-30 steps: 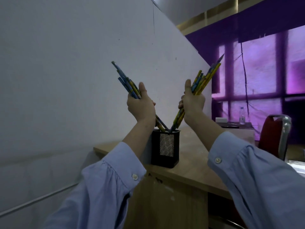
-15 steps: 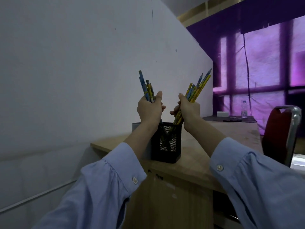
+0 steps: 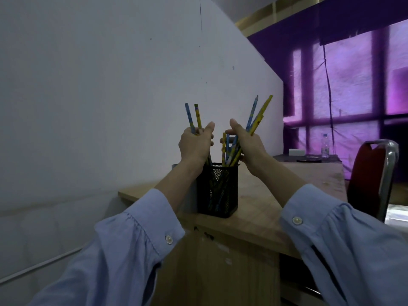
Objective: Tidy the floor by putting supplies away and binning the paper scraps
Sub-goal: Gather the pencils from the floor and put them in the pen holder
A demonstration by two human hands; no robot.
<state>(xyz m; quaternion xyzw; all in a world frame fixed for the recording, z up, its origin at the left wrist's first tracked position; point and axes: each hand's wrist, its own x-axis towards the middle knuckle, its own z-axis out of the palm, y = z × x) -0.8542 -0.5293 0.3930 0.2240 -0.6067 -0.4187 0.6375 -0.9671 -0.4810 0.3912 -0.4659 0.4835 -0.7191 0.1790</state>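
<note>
A black mesh pencil cup (image 3: 217,191) stands on the near corner of a wooden desk (image 3: 260,208). My left hand (image 3: 195,144) grips a small bunch of blue and yellow pencils (image 3: 193,117) just above the cup's left rim; their lower ends reach into it. My right hand (image 3: 245,142) holds a second bunch of pencils (image 3: 258,113) above the right rim, fingers loosened, and several of these have slid down into the cup (image 3: 228,149).
A white wall (image 3: 99,96) runs along the left, close behind the cup. A grey container (image 3: 189,199) stands behind the cup, mostly hidden. A red chair (image 3: 373,180) stands at the right. A water bottle (image 3: 325,145) and a white box (image 3: 297,152) sit at the desk's far end.
Both hands have come down and closer together over the cup. The pencil bunches have turned more upright, and several pencils from the right bunch have dropped into the cup.
</note>
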